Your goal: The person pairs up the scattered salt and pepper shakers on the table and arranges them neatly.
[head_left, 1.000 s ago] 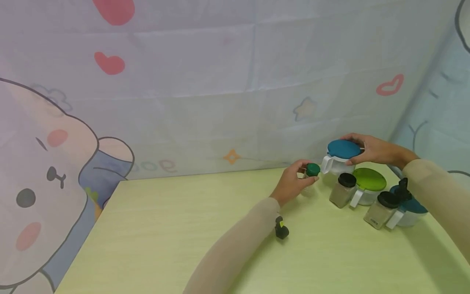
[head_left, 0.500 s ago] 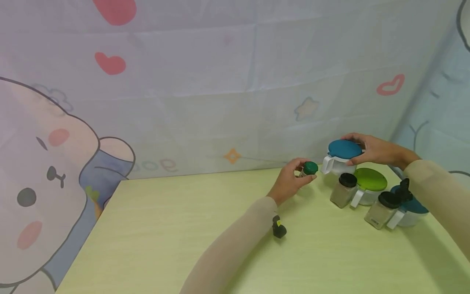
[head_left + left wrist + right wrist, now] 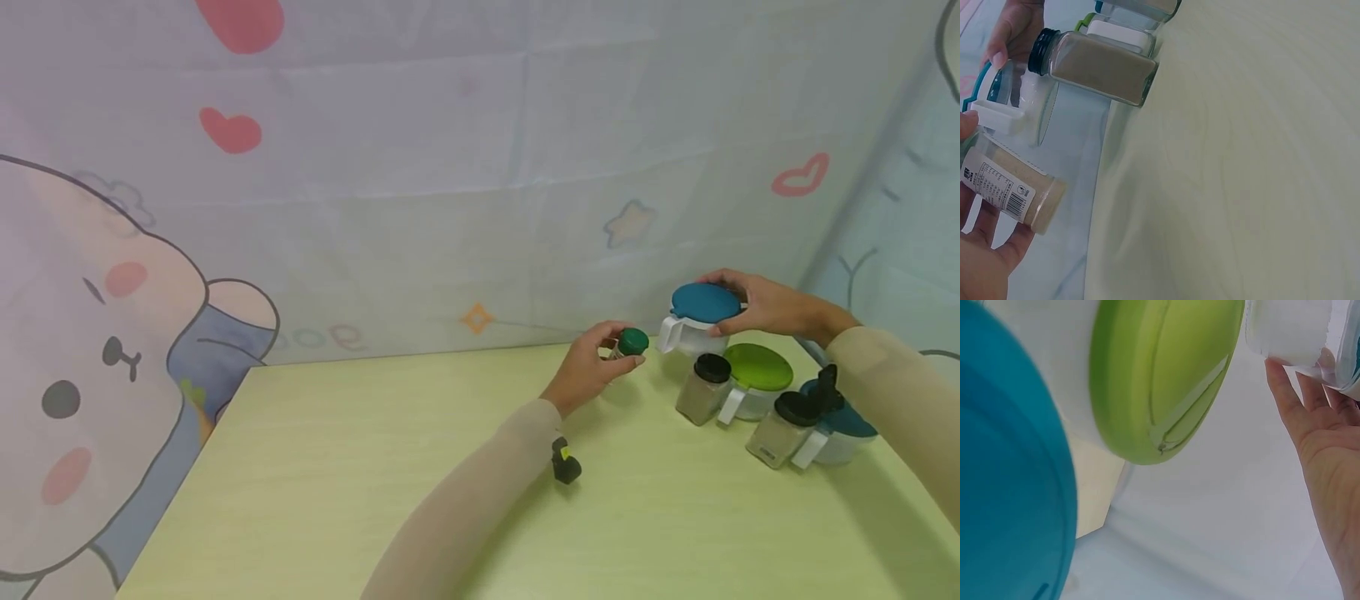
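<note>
My left hand (image 3: 588, 367) grips a small spice jar with a green lid (image 3: 633, 341). In the left wrist view this clear jar (image 3: 1013, 181) shows pale brown powder and a white barcode label. To its right, my right hand (image 3: 776, 307) holds a clear seasoning pot with a blue lid (image 3: 705, 302) and a white handle (image 3: 670, 334), thumb at the near side and fingers behind. The right wrist view shows the right hand's fingers (image 3: 1285, 394) against the pot's clear wall. A small gap separates the two held containers in the head view.
In front of the held pot stand a black-lidded jar of powder (image 3: 703, 390) and a green-lidded pot (image 3: 759, 368). Closer to me are a second black-lidded jar (image 3: 780, 432) and another blue-lidded pot (image 3: 843, 425), partly under the right forearm. A printed cloth (image 3: 420, 167) hangs behind the table (image 3: 360, 467).
My left hand has shifted slightly left with the green-lidded jar, and the gap to the held pot has widened. The right hand keeps its hold on the blue-lidded pot, nearly still.
</note>
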{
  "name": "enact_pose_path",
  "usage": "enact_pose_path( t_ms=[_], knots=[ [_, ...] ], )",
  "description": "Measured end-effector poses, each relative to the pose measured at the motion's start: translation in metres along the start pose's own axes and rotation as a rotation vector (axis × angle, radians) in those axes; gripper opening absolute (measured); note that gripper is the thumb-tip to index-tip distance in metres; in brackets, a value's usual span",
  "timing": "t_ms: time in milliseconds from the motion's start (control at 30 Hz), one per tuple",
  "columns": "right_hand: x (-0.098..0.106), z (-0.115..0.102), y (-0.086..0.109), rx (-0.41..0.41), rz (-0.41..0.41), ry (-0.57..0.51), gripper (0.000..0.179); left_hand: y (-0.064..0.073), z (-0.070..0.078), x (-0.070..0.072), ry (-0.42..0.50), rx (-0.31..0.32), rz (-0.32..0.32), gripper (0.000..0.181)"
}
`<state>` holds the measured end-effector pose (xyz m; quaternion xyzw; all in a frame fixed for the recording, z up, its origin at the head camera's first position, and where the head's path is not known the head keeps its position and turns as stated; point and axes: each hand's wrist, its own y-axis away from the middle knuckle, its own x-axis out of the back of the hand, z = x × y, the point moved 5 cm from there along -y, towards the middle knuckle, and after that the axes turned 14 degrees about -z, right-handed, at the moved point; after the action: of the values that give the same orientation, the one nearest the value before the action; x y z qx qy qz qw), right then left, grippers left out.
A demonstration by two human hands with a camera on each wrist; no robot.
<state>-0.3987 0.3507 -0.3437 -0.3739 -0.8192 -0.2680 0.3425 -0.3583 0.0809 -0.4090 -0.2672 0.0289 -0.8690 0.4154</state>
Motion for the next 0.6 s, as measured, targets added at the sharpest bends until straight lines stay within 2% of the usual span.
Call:
enact_pose_path(
  t_ms=[333, 600],
  knots=[
    [0.0, -0.009, 0.001, 0.003, 0.006, 0.004, 0.08, 0.004, 0.003, 0.006, 0.039, 0.008, -0.024, 0.039],
    [0.002, -0.011, 0.0, 0.029, 0.001, -0.008, 0.079, 0.008, 0.002, 0.014, 0.063, 0.004, -0.012, 0.037]
  ],
)
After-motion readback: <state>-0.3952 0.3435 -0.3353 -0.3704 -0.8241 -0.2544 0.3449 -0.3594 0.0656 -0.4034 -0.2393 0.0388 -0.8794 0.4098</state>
